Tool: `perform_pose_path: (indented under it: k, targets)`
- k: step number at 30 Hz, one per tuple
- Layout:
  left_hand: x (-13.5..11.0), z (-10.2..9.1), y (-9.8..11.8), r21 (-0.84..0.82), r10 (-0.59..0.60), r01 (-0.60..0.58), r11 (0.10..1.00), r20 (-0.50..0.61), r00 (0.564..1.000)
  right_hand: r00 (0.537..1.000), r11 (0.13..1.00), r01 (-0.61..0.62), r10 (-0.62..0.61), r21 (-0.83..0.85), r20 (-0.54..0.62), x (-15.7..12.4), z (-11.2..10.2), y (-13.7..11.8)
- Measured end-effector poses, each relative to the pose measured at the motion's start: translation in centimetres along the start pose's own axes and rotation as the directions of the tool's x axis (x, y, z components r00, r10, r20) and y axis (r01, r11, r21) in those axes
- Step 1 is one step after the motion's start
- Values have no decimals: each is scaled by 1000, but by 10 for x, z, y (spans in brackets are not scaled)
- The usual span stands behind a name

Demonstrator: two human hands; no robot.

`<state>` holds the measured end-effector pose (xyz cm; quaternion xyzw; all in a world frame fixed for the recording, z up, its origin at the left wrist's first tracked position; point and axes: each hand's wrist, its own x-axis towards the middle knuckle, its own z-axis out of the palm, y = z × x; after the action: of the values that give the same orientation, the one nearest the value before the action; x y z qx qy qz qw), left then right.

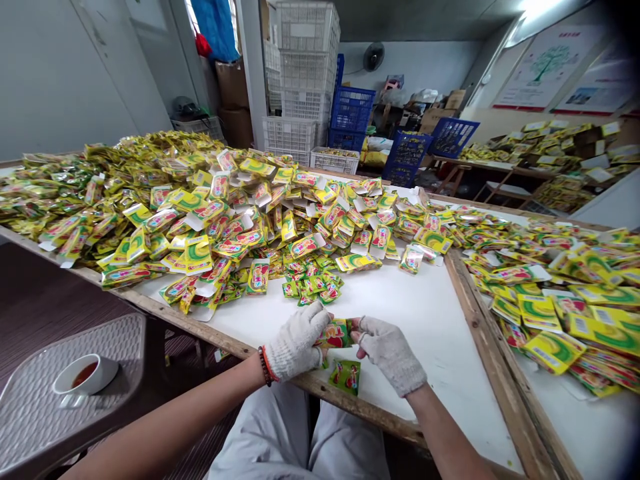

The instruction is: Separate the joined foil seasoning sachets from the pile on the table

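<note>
My left hand [299, 340], in a white knitted glove, closes on one end of a small printed candy box [336, 333] in green, yellow and red. At the box's other end, the bare fingertips of my gloved right hand [389, 352] pinch its edge. My left fingers partly cover the box. Just below it, near the table's front edge, lies a green sachet [346, 375]. Beyond my hands is a small cluster of green sachets [314, 283]. Behind them rises a heap of yellow and green boxes [240, 227], some with white flaps standing open.
A wooden strip [493, 340] divides the white tabletop [400, 313]; flattened-looking yellow cartons [555, 327] lie right of it. On the left, a cup [85, 377] of reddish-brown liquid stands on a grey stool [30, 400]. White crates [306, 73] and blue crates [353, 110] are stacked behind.
</note>
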<state>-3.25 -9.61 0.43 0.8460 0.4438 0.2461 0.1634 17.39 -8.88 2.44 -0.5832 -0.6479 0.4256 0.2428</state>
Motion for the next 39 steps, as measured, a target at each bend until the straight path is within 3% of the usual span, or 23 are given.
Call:
perform_pose_path:
  k: [3, 9, 11, 16, 19, 22, 24, 26, 28, 30, 34, 39]
  targets:
    - [1, -2, -1, 30, -10, 10, 1000, 7, 1000, 990, 969, -106, 82, 224, 114, -9, -2, -1]
    - [3, -4, -1, 31, -16, 16, 999, 13, 1000, 958, 904, -96, -30, 418, 284, -20, 8, -8]
    - [4, -4, -1, 28, 9, -9, 1000, 22, 1000, 963, 894, -89, -35, 440, 266, -17, 12, -6]
    - [5, -4, 4, 18, 5, -5, 1000, 28, 1000, 996, 945, -75, 58, 318, 62, -9, 19, 2]
    - [6, -7, 3, -71, -9, 11, 997, 19, 1000, 986, 854, -165, 157, 494, 56, -12, 19, 4]
    - [5, -10, -2, -280, -61, 42, 959, -59, 996, 968, 727, -221, 245, 650, 54, -15, 21, 4]
    - [3, -9, -5, -484, -214, 147, 863, -86, 973, 965, 659, -209, 260, 722, 42, -16, 24, 3]
    - [-1, -5, -6, -721, -370, 274, 637, 26, 929, 966, 572, -201, 251, 795, 63, -18, 27, 3]
    - [-4, 1, -6, -872, -414, 340, 353, 180, 892, 961, 509, -234, 251, 829, 117, -21, 29, 3]
    - [-7, 7, -4, -928, -408, 325, 183, 229, 884, 954, 492, -272, 249, 827, 165, -27, 28, 5]
    - [-10, 12, -4, -943, -353, 305, 131, 243, 903, 953, 565, -302, 178, 768, 244, -36, 22, 10]
    - [-14, 11, -4, -927, -318, 339, 161, 276, 907, 920, 669, -340, 92, 661, 380, -34, 23, -1]
